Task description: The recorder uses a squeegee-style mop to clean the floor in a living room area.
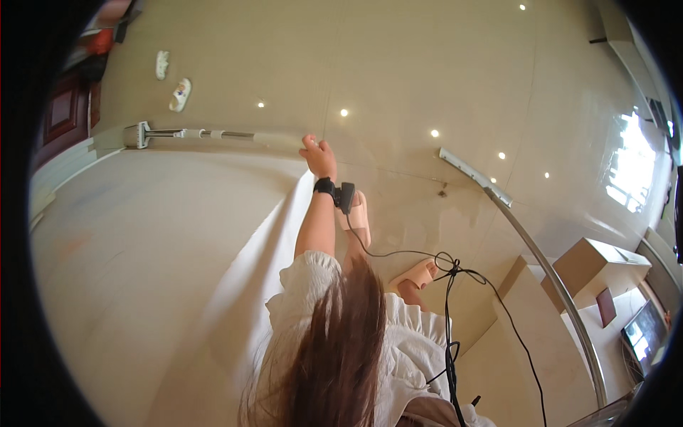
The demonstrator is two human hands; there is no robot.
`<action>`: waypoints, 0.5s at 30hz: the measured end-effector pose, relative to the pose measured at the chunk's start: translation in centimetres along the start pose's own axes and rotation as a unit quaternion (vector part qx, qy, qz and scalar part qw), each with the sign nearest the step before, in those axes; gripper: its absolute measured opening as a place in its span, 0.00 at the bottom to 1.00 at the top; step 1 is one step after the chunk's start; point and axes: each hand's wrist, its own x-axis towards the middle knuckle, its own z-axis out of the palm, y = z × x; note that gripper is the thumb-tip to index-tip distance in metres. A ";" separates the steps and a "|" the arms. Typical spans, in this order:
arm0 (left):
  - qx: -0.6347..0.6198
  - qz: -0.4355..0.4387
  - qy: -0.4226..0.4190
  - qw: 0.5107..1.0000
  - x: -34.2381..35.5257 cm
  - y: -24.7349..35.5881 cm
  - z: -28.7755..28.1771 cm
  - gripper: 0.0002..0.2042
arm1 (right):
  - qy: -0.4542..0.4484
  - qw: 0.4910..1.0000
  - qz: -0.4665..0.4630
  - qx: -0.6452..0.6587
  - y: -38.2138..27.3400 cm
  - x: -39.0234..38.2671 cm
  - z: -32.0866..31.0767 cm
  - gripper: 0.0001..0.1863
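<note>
My left hand point(321, 161) reaches out ahead, its fingers curled around the pale end of a mop's pole. The mop point(192, 133) stretches away to the left along the wall, with a metal shaft and a wide head at the far left. On my left wrist sits a black band with a small black box point(346, 197), from which a thin cable runs. My right hand is out of view. To the right, a floor squeegee point(475, 178) has its long straight head on the floor, and its metal pole runs down to the lower right.
White shoes point(180, 95) lie on the glossy tiled floor point(398, 64) at the upper left. A pale wall point(142, 249) fills the left side. Black cables point(449, 320) hang before me, knotted together. A cardboard box point(580, 267) and a screen point(646, 331) stand at the right.
</note>
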 end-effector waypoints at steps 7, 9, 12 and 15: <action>-0.177 -0.055 0.097 0.978 0.4 3.9 -10.9 0.29 | -0.147 0.985 -0.072 -0.058 -0.1 -1.1 9.0 0.13; -0.201 -0.037 0.161 0.966 1.0 5.8 -13.2 0.29 | -0.188 0.974 -0.102 -0.069 -0.1 -1.7 12.5 0.13; -0.507 -0.201 0.187 0.817 1.9 9.4 -17.2 0.31 | -0.242 0.951 -0.167 -0.093 1.2 -3.2 18.4 0.13; -0.599 -0.388 0.188 0.675 4.2 11.6 -22.4 0.23 | -0.285 0.921 -0.238 -0.117 3.0 -4.9 25.2 0.13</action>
